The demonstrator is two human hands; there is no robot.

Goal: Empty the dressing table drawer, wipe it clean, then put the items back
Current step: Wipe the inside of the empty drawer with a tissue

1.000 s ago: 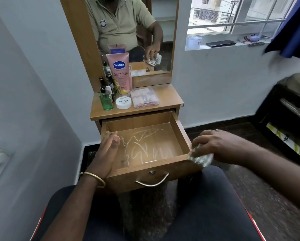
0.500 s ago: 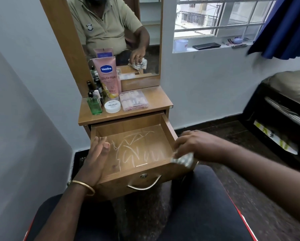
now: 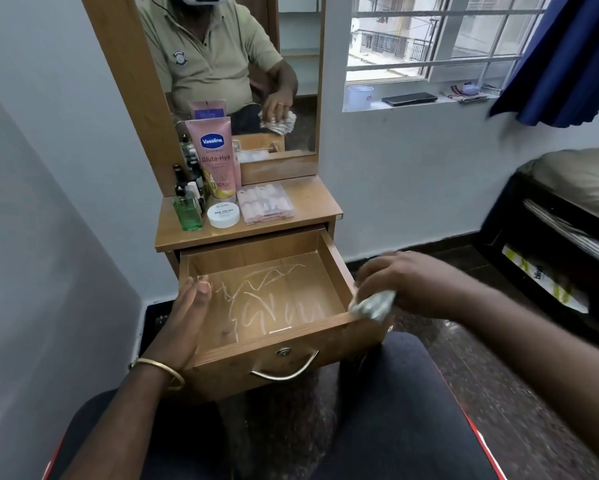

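drawer (image 3: 329, 336) stood pulled out under the surface (image 3: 312, 199), nothing inside it; pale chalky scribbles showed across its floor. curved metal handle (image 3: 286, 370) on the front panel, small lock above it

left hand (image 3: 187, 313) lay against the drawer's left wall, fingers straight and together, tips over the rim, holding nothing. gold bangle (image 3: 157, 370) on that wrist

right hand (image 3: 405, 284) was at the drawer's front right corner, fingers curled round a crumpled pale cloth (image 3: 372, 304); the cloth touched the top edge of the drawer's right wall. this hand was a little blurred

the drawer's items stood on the surface, at its left and middle: pink tube (image 3: 216, 157) upright against the mirror (image 3: 291, 64), green bottle (image 3: 187, 211) at far left, small dark bottles (image 3: 187, 178) behind it, white jar (image 3: 223, 215) marked nail polish just right of the green bottle, clear case (image 3: 265, 204) of pale pieces beside the jar

mirror showed the person's torso in an olive shirt, one hand on the cloth

window sill (image 3: 412, 103) to the right carried a white cup (image 3: 359, 96) and a dark phone (image 3: 409, 98); blue curtain (image 3: 568, 57) at the edge. bed (image 3: 582, 178) at far right. dark trousers at the bottom of the view
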